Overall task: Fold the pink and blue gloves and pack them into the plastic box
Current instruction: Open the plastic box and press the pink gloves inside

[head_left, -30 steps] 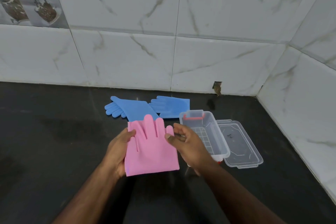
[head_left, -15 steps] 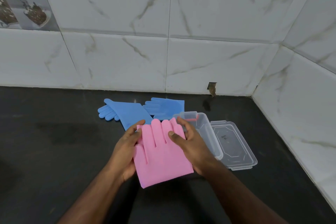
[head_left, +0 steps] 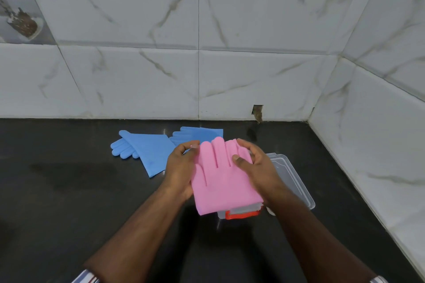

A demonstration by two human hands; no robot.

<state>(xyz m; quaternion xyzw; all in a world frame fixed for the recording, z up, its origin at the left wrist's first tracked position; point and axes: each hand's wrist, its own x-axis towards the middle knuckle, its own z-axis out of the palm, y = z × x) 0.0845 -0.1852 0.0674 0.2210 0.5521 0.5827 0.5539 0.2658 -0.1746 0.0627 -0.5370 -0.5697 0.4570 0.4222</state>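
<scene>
The pink gloves (head_left: 222, 181), stacked flat with fingers pointing away, are held over the clear plastic box (head_left: 239, 213), which they almost hide; only its near end with a red clasp shows. My left hand (head_left: 180, 172) grips the stack's left edge. My right hand (head_left: 257, 167) grips the right edge, thumb on top. Two blue gloves lie flat on the counter behind: one (head_left: 147, 150) to the left and one (head_left: 197, 134) partly hidden behind the pink fingertips.
The clear lid (head_left: 292, 177) lies on the black counter (head_left: 69, 190) right of the box. Marble tile walls (head_left: 230, 76) close the back and right, forming a corner. A small hole (head_left: 257, 112) is in the back wall's base.
Both hands carried the pink gloves to the right, from the counter in front of me to a position over the box, covering most of it.
</scene>
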